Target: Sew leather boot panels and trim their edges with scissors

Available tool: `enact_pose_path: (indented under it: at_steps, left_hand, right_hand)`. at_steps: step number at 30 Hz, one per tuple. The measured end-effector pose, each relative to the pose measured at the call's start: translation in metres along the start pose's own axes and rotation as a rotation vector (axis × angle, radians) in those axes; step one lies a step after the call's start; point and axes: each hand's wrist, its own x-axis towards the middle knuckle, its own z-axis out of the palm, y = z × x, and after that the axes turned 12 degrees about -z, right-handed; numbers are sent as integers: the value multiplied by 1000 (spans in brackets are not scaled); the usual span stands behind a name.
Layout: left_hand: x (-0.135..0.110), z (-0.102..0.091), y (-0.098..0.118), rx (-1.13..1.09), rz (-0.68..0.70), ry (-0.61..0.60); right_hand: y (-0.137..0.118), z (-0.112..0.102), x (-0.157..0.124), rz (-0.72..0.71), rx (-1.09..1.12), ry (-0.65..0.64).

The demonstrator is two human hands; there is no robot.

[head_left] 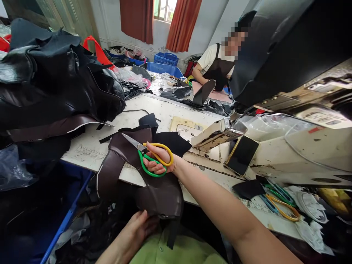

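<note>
My right hand (pixel 156 158) is closed around scissors (pixel 139 145) with one yellow and one green handle. Their blades look closed and point up and left over a dark brown leather piece (pixel 162 194). The leather lies partly on the white table and hangs over its front edge, with black fabric at its back. At its lower edge my left hand (pixel 137 227) grips the leather, the fingers partly hidden beneath it.
A sewing machine (pixel 217 137) stands at the right, with a phone (pixel 242 155) against its base. More scissors (pixel 283 209) lie front right. Black leather pieces (pixel 60 84) are heaped at left above a blue bin (pixel 66 220). A person (pixel 211 62) works across the table.
</note>
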Motion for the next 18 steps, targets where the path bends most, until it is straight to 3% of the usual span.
enact_pose_path:
  at_steps: [5, 8, 11, 14, 15, 18]
  left_hand:
    - [13, 16, -14, -161, 139, 123]
    - [5, 22, -14, -126, 146, 221]
    - [-16, 22, -4, 35, 94, 222]
    - [-47, 11, 38, 363, 159, 230]
    - [-56, 7, 61, 667, 267, 323]
    - [-65, -1, 140, 1075, 776, 935]
  right_hand:
    - [4, 2, -3, -50, -53, 44]
    - [7, 5, -2, -85, -125, 101]
    - [17, 16, -6, -189, -251, 205]
    - [34, 31, -16, -374, -427, 364]
    - [40, 35, -21, -434, -487, 415]
    - [56, 43, -41, -567, -620, 545]
